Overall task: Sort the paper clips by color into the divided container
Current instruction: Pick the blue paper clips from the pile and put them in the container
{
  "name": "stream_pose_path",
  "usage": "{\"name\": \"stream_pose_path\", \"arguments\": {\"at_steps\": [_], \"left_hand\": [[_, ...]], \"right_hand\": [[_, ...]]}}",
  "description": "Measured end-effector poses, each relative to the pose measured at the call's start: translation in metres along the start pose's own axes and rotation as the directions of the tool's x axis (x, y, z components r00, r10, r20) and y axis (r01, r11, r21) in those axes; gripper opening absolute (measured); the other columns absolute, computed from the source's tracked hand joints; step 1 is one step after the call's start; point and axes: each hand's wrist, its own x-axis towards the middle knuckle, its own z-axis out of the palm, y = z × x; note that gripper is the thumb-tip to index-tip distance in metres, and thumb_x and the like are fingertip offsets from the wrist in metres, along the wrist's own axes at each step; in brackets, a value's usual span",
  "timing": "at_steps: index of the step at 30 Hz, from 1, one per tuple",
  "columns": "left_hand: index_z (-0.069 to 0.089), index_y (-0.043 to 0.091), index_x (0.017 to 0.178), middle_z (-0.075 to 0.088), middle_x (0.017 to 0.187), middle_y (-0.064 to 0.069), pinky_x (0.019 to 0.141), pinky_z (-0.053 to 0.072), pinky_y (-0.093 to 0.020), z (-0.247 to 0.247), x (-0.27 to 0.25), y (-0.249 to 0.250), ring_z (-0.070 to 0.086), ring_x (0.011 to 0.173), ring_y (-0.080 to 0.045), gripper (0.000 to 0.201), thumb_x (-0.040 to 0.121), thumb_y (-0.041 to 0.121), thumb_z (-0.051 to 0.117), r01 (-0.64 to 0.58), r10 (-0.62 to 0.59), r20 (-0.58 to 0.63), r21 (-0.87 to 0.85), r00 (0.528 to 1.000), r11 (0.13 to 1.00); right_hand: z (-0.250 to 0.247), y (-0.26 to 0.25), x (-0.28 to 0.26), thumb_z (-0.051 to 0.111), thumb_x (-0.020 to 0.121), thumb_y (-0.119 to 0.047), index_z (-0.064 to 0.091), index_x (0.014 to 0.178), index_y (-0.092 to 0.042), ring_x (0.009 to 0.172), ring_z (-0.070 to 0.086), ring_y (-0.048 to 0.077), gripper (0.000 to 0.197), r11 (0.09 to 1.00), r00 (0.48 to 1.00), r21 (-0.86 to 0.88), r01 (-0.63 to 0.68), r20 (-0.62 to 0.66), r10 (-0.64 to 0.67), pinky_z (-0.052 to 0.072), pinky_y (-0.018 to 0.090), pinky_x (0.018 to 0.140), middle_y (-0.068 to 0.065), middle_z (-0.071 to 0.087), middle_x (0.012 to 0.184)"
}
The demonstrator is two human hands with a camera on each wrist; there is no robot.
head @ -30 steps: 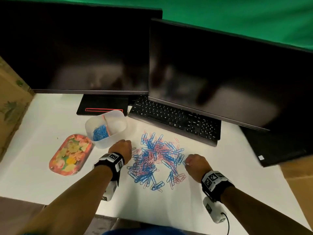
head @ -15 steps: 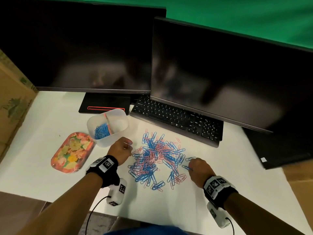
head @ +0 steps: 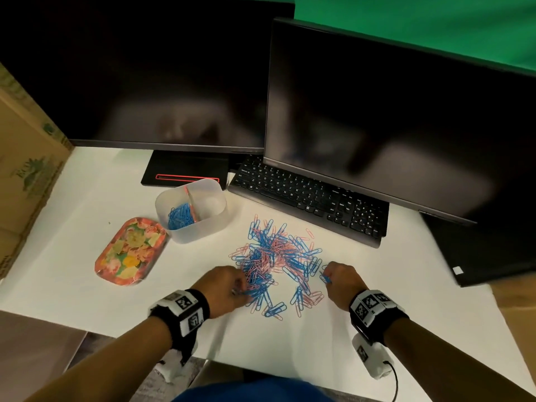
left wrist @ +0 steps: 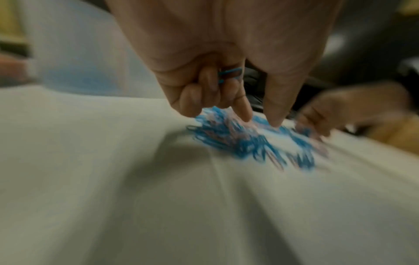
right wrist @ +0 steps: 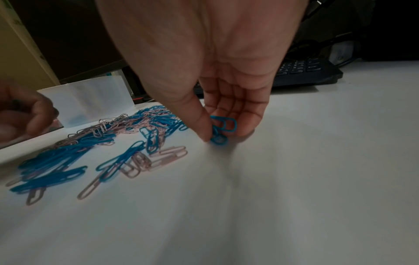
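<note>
Head view. White table (head: 87, 285). Pile of blue and pink paper clips (head: 278, 262), loose and mixed, at centre near the front edge. Divided container (head: 203, 227), translucent white, far left of the pile and apart from it; left compartment holds blue clips (head: 180, 217), right compartment looks bare of clips. Floral tray (head: 130, 252) just left of the container. Two dark monitors: left monitor (head: 139, 71), right monitor (head: 391, 111). Black keyboard (head: 307, 198) at the far side of the pile, under the right monitor. Cardboard box (head: 23, 169) at the left edge. Left hand (head: 223, 287) at the near-left edge of the pile, fingers curled down into the clips. Right hand (head: 340, 281) at the right edge of the pile, fingers curled around blue clips. Both wrists carry black bands with marker tags.

Left wrist view, blurred. Left hand (left wrist: 226, 80): outer fingers curled into the palm, trapping a blue clip (left wrist: 229, 73); index finger and thumb reach down, narrowly parted, onto the pile (left wrist: 249, 143). Right hand (left wrist: 340, 111) beyond, far right.

Right wrist view. Right hand (right wrist: 217, 89): thumb and fingers closed narrowly round a small bunch of blue clips (right wrist: 221, 130), touching the table (right wrist: 294, 179). Pile (right wrist: 95, 152) to the left. Container (right wrist: 90, 100) far left; left hand (right wrist: 22, 116) at the left edge; keyboard (right wrist: 306, 71) far right.
</note>
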Motion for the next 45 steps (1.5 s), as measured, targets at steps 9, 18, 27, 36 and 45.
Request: {"name": "stream_pose_path", "arguments": {"at_steps": [9, 18, 27, 36, 45], "left_hand": [[0.061, 0.018, 0.091, 0.054, 0.096, 0.001, 0.077, 0.045, -0.029, 0.013, 0.011, -0.001, 0.059, 0.091, -0.024, 0.011, 0.088, 0.028, 0.055, -0.01, 0.017, -0.02, 0.279, 1.0, 0.96], [0.06, 0.024, 0.067, 0.064, 0.065, 0.008, 0.059, 0.04, -0.008, -0.024, -0.001, -0.006, 0.054, 0.054, 0.003, 0.023, 0.078, 0.009, 0.073, 0.063, -0.114, -0.189, -0.259, 0.975, 0.964], [0.066, 0.014, 0.105, 0.065, 0.074, -0.004, 0.051, 0.035, -0.017, -0.047, -0.008, -0.008, 0.05, 0.059, -0.009, 0.027, 0.09, -0.003, 0.053, 0.102, -0.241, -0.101, -0.705, 0.965, 0.702], [0.055, 0.01, 0.093, 0.049, 0.072, -0.007, 0.057, 0.036, -0.03, -0.067, -0.008, 0.0, 0.046, 0.06, -0.019, 0.012, 0.09, 0.008, 0.044, 0.101, -0.326, 0.083, -0.994, 0.942, 0.038], [0.06, 0.017, 0.087, 0.061, 0.087, -0.009, 0.068, 0.049, -0.034, -0.132, -0.006, -0.013, 0.061, 0.075, -0.023, 0.014, 0.093, 0.027, 0.051, -0.081, -0.528, -0.111, -0.994, 0.842, 0.079]], "right_hand": [[0.001, -0.004, -0.002, 0.053, 0.088, -0.009, 0.061, 0.11, -0.008, 0.106, 0.058, 0.026, 0.023, 0.999, 1.0, -0.046, 0.004, 0.012, -0.003, 0.046, 0.027, 0.083, 0.012, 0.059, 0.116], [-0.006, -0.006, -0.003, 0.054, 0.088, -0.009, 0.065, 0.095, -0.01, 0.085, 0.056, 0.021, 0.012, 0.998, 1.0, 0.068, 0.018, -0.005, -0.018, 0.042, 0.024, 0.07, 0.011, 0.068, 0.105], [-0.019, -0.003, 0.001, 0.063, 0.081, -0.011, 0.073, 0.086, -0.017, 0.083, 0.06, 0.02, 0.012, 0.978, 0.998, 0.203, -0.043, 0.046, 0.034, 0.042, 0.023, 0.071, 0.005, 0.069, 0.088], [-0.064, -0.055, 0.0, 0.072, 0.078, 0.005, 0.069, 0.082, 0.001, 0.053, 0.054, 0.02, 0.007, 0.549, 0.988, 0.833, -0.066, 0.131, -0.079, 0.05, 0.028, 0.054, 0.014, 0.061, 0.065], [-0.09, -0.24, 0.037, 0.065, 0.081, 0.007, 0.066, 0.077, -0.003, 0.042, 0.055, 0.01, 0.011, 0.643, 0.933, 0.741, 0.192, 0.064, -0.353, 0.05, 0.021, 0.046, 0.011, 0.06, 0.061]]}}
